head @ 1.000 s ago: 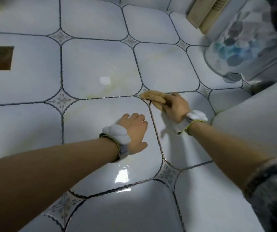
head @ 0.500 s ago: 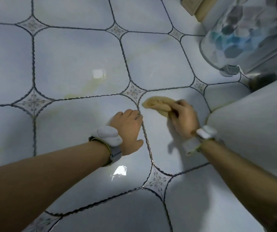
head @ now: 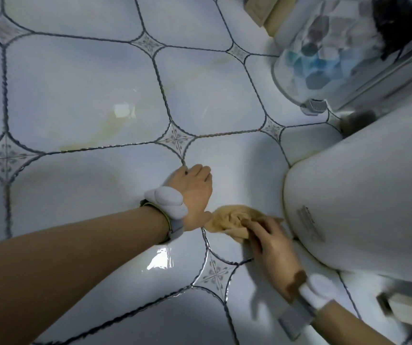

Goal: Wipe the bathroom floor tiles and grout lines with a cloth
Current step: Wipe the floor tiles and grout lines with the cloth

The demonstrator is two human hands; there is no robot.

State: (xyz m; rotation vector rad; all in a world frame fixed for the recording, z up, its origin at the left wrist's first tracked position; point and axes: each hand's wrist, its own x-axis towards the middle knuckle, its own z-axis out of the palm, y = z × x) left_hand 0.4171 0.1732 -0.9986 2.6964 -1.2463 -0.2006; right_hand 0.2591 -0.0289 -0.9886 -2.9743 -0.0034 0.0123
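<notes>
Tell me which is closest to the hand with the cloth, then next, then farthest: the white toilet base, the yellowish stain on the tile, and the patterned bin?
From the right hand, which holds the cloth, in the head view:
1. The white toilet base, right beside the hand on its right.
2. The yellowish stain, up on the tile to the far left.
3. The patterned bin, up in the far right corner.

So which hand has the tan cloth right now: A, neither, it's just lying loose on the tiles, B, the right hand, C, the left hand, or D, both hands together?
B. The right hand presses the cloth against the floor tile beside the white toilet base, while the left hand rests on the tile with nothing in it.
</notes>
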